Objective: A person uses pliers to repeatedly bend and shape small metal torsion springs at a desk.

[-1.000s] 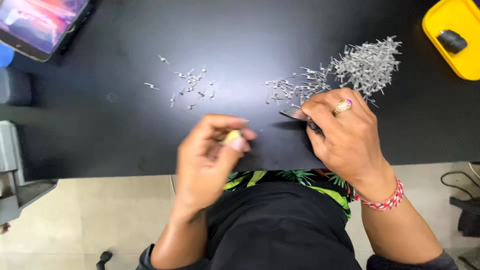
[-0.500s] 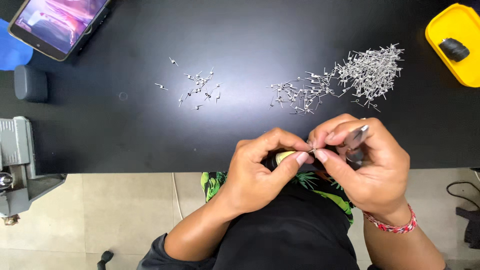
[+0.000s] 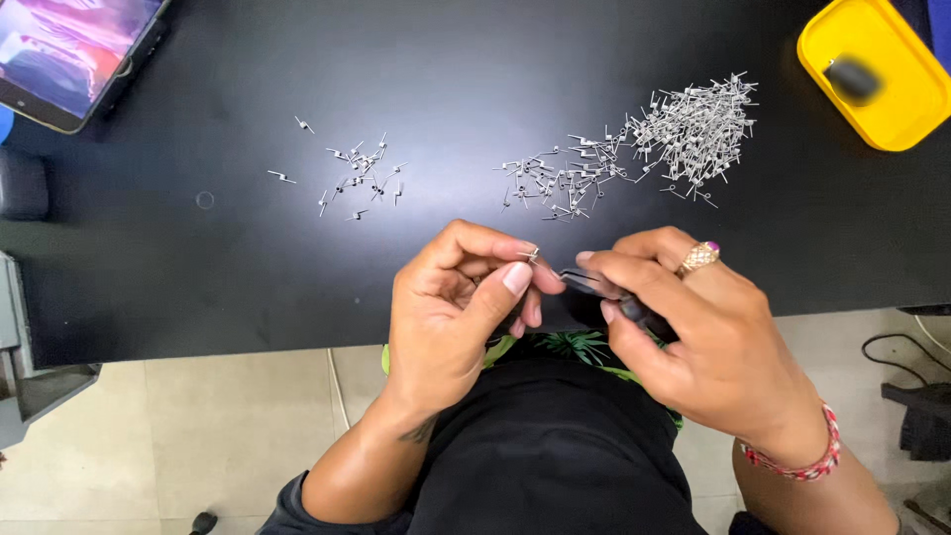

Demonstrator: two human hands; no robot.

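I am watching both hands closing in on each other at the lower middle of the frame, right over the near edge of the black table [image 3: 248, 297]; a moment ago they were apart, the right one up at the large pile, and now they are meeting. My left hand [image 3: 446, 317] is curling with thumb and forefinger pinched on a single small wire spring [image 3: 532, 255], the other fingers loosely folded. My right hand [image 3: 693, 327] is gripping a dark pair of tweezers [image 3: 594, 285], closed around the handle, the tip pointing left and coming almost to the spring. So one piece is now out of the pile and being worked between the hands. The large heap of metal springs [image 3: 684, 124] is lying at the upper right, trailing leftward, and a smaller scatter of springs [image 3: 357, 173] is sitting at the upper left centre, well apart. Between the hands and both groups the table is giving broad room; a yellow tray [image 3: 892, 109] is crowding the top right corner and a tablet [image 3: 59, 50] the top left.
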